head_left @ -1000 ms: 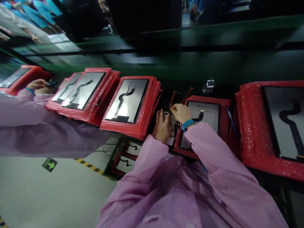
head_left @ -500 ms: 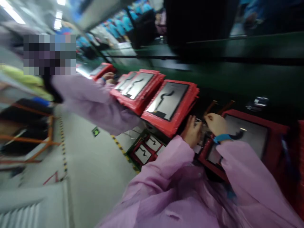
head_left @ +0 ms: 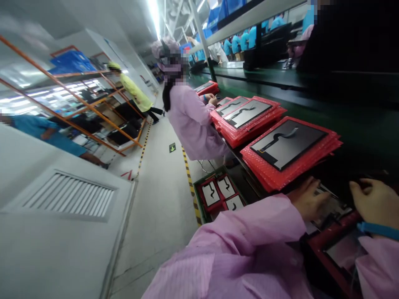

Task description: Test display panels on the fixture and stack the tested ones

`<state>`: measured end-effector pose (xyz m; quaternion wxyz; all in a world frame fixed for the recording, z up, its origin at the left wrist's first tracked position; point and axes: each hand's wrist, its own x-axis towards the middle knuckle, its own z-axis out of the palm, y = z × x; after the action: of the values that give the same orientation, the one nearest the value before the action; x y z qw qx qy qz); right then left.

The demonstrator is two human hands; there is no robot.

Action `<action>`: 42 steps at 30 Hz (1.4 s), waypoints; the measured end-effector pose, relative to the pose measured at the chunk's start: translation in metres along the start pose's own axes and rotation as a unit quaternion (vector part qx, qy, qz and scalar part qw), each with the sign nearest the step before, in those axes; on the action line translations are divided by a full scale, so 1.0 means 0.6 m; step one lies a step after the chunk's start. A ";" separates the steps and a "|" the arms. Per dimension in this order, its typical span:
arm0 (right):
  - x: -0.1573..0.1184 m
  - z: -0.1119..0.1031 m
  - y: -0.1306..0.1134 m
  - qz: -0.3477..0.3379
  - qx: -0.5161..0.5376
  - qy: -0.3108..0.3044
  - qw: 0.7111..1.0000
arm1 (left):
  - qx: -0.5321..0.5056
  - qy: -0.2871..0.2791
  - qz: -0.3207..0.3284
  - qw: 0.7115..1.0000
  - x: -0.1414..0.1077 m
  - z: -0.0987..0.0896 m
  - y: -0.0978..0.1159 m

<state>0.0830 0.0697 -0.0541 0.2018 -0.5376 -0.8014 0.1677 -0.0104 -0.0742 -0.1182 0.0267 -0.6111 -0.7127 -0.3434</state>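
My left hand [head_left: 311, 201] rests at the near edge of the bench with its fingers apart. It touches a dark, partly shiny flat piece [head_left: 338, 209], too blurred to name. To its right, my right hand [head_left: 377, 203] is curled with thumb and forefinger drawn together. Whatever they pinch is hidden. Below my hands lies a display panel [head_left: 346, 249] on red wrap, partly covered by my right sleeve. Beyond my left hand, another display panel [head_left: 296, 141] with a black flex cable lies on a stack of red bubble bags [head_left: 268, 174].
More panels on red bubble bags [head_left: 240, 133] stand further along the bench. A green crate [head_left: 199, 195] with several panels sits on the floor. A co-worker in pink [head_left: 193, 120] works at the left. An orange rack [head_left: 102, 112] and a white vented door [head_left: 68, 199] are beyond the aisle.
My view has swung left, so the bench, stacks and my hands appear further right. Both hands stay close together at the same work, the right one still curled.
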 end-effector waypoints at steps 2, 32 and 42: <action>-0.013 0.004 0.018 -0.030 -0.059 0.056 0.996 | -0.001 -0.007 0.008 1.000 0.001 0.002 -0.003; -0.116 -0.029 -0.045 -0.334 -0.009 0.059 0.941 | -0.584 0.053 -0.239 0.774 0.034 -0.103 0.043; -0.099 -0.019 -0.045 -0.330 0.173 0.219 0.902 | -0.544 0.060 -0.208 0.811 0.056 -0.107 0.036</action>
<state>0.0875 0.0051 -0.0397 0.5056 -0.2227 -0.8268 0.1055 -0.0241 -0.0784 -0.0440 -0.3395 -0.3412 -0.5169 -0.7080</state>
